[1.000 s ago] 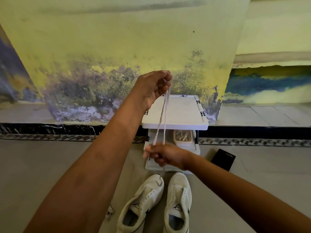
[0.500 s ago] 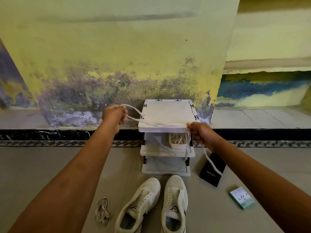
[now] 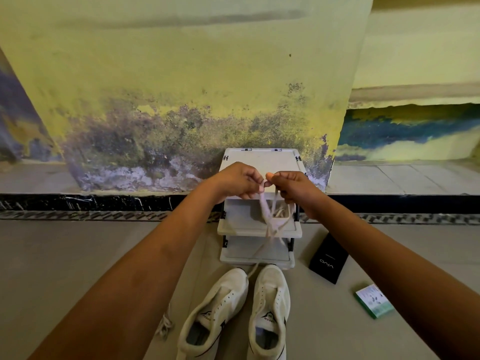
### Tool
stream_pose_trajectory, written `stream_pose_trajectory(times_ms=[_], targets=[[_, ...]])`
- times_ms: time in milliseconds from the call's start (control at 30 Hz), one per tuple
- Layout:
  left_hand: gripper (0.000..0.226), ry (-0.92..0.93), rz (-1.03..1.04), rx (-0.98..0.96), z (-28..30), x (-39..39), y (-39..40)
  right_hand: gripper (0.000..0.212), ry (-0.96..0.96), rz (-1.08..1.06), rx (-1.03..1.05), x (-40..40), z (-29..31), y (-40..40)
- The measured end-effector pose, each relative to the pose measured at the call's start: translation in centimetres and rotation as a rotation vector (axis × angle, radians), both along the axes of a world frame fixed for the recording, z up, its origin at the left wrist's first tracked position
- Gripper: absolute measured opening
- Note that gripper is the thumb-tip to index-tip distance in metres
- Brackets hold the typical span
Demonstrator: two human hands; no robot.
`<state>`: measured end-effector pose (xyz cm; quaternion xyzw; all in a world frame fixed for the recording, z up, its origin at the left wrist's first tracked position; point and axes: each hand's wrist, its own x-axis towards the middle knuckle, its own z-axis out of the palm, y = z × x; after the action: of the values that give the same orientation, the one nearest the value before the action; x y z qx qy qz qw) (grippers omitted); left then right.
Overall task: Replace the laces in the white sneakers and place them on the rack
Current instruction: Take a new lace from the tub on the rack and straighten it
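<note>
1. Sneakers [image 3: 233, 313] — a white pair, unlaced — stand side by side on the floor [image 3: 78, 268], toes toward the rack [image 3: 259, 227]; placement unchanged from half a second ago.
2. Lace [image 3: 270, 222], white: half a second ago it was stretched wide across the rack's top shelf between two separated hands. It now hangs doubled from one gathered point in front of that shelf, its strands trailing down past the lower shelves toward the sneaker toes.
3. Left hand [image 3: 237, 181]: has moved inward from the rack's left side. Arm extended forward, fingers curled and pinching the lace at its top.
4. Right hand [image 3: 292, 187]: has moved inward from the rack's right edge. Fingers curled round the lace, thumb raised; its fingertips meet those of the left hand.
5. Rack: white, three shelves, against the stained yellow wall [image 3: 181, 74]. A small tray [image 3: 281, 213] of laces sits on the middle shelf, partly hidden.
6. Other items — a loose lace bundle [image 3: 165, 326] left of the sneakers, a black box [image 3: 328, 259] and a green box [image 3: 374, 301] to the right.
</note>
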<state>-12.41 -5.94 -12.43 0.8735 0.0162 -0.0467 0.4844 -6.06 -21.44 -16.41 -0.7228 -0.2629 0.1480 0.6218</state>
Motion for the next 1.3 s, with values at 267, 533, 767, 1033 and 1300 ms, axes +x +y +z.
stream_pose_trajectory(times_ms=[267,533,767,1033,1300], targets=[[0.021,0.07,0.257,0.095,-1.7,0.5,2.7,0.036,0.108,0.195,-0.4,1.7,-1.7,-2.8],[0.002,0.19,0.505,0.806,-2.7,-0.1,5.2,0.035,0.139,0.125,-0.41,3.1,-2.2,-3.0],[0.031,0.346,0.197,1.173,-3.0,-0.2,4.2,0.036,0.205,0.19,-0.266,1.9,-1.9,-1.6],[0.012,0.064,-0.061,-0.011,-1.7,0.5,1.7,0.02,0.195,0.236,-0.193,0.7,-1.7,0.8],[0.011,0.124,0.029,0.042,-3.3,1.1,2.5,0.02,0.18,0.197,-0.223,0.4,-1.8,-0.2]])
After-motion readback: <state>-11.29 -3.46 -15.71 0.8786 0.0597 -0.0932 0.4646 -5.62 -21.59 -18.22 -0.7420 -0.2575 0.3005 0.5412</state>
